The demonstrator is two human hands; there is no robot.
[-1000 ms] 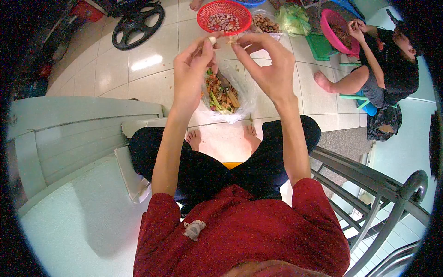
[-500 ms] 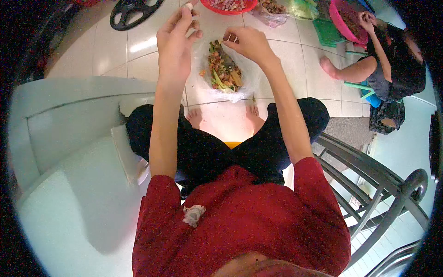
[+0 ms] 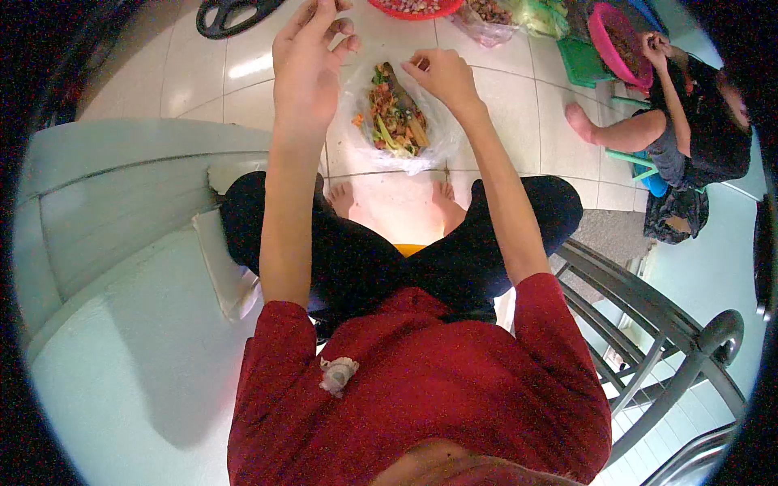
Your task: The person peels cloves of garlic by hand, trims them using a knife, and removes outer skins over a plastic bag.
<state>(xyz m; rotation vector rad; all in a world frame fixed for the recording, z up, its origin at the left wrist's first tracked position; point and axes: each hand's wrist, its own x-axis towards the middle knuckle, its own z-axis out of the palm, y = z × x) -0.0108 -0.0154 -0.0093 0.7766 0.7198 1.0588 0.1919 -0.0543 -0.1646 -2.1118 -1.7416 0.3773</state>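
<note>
My left hand (image 3: 306, 69) is raised at the top of the view, its fingers curled and the thumb bent in. The fingertips meet the frame's upper edge, so what they pinch is cut off. My right hand (image 3: 447, 78) is closed with thumb and forefinger together, over the right rim of a clear plastic bag (image 3: 444, 152). Anything between those fingers is too small to make out. Inside the open bag, on the floor before my feet, lie mixed green, orange and brown vegetable scraps (image 3: 397, 117).
A red basket (image 3: 421, 11) of small pinkish pieces stands beyond my hands, with filled plastic bags (image 3: 485, 24) beside it. At right another person (image 3: 689, 113) sits on a green stool by a pink basin (image 3: 609, 49). A metal railing (image 3: 648, 316) flanks my right side.
Both hands have shifted slightly upward in the view. The small whitish piece at my left fingertips has gone out of frame. The bag of scraps stays in place on the floor.
</note>
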